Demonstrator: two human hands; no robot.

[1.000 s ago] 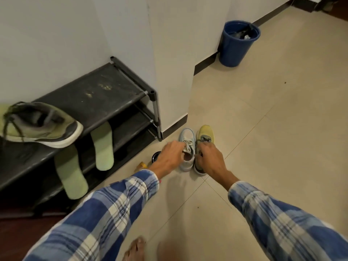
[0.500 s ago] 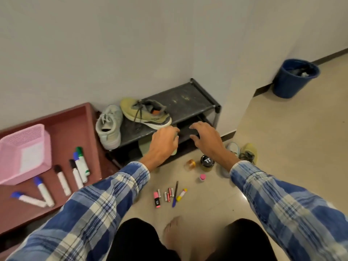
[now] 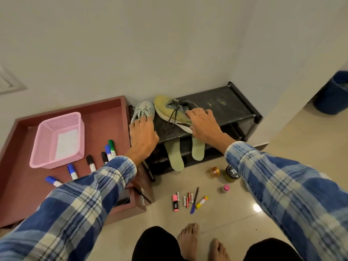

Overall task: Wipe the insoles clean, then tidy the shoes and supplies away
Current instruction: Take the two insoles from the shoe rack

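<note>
Feet: two bare feet (image 3: 188, 240) stand on the tiled floor (image 3: 282, 147), closest of all, with black trouser legs on either side.
Small things: a pink highlighter (image 3: 175, 203), a few batteries (image 3: 187, 200), a dark pen (image 3: 194, 200) and a yellow-capped stick (image 3: 201, 202) lie side by side just ahead of the feet.
Jars: a little pink-capped bottle (image 3: 226, 188), a black-lidded jar (image 3: 232, 172) and an amber jar (image 3: 214, 172) stand a bit further on, near the foot of the rack.
Tray: a reddish-brown tray (image 3: 22, 194) on the left holds loose markers (image 3: 91, 162) and a pink basket (image 3: 43, 147) with a white sheet (image 3: 67, 143) inside.
Insoles: two pale green insoles (image 3: 175, 157) lean out from under the rack's top shelf, side by side but apart, with their ends toward the floor.
Rack: a black shoe rack (image 3: 226, 108) stands against the wall with both shoes on its top shelf.
Left hand: the left hand (image 3: 143, 134) has its fingers close together and bent down onto the laces of the grey shoe (image 3: 144, 110) at the rack's left end. I cannot tell whether they hold it or only rest on it.
Right hand: the right hand (image 3: 204, 123) has its fingers spread over the collar of the yellow shoe (image 3: 165, 110) and its thumb against the sole's side, holding it.
Bin: a blue bin (image 3: 333, 95) stands far off to the right.
</note>
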